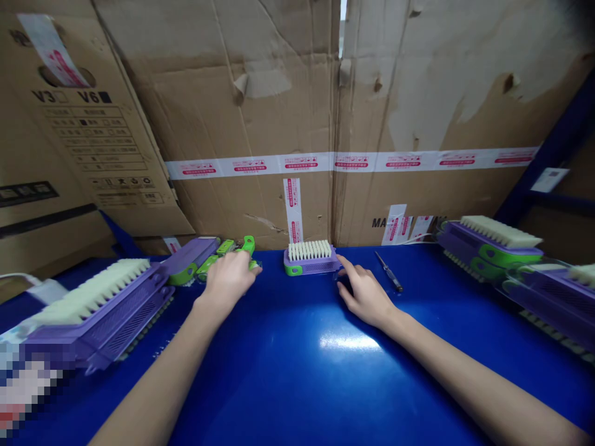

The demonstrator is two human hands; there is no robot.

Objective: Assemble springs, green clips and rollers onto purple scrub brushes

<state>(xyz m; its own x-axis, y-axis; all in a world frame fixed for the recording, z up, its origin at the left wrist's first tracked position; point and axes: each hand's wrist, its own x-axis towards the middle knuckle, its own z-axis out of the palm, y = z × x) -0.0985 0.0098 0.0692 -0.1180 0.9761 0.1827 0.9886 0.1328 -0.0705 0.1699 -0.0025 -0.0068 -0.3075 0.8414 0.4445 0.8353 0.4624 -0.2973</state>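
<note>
In the middle of the blue table lies a purple and green brush (313,265) with its pale bristles facing up. The outstretched index finger of my right hand (367,294) touches or almost touches the brush's right end; the thumb is apart and nothing sits in the palm. To the left, my left hand (227,279) is closed over a bright green plastic part (250,243), its fingertips partly hidden. Several more green plastic pieces (226,248) lie beside that hand, against a purple brush body (193,254).
A screwdriver (389,271) lies right of my right hand. Stacked purple brushes stand at left (106,310) and right (488,248). Taped cardboard (251,124) walls the table's back. A white plug with cable (49,291) is at far left.
</note>
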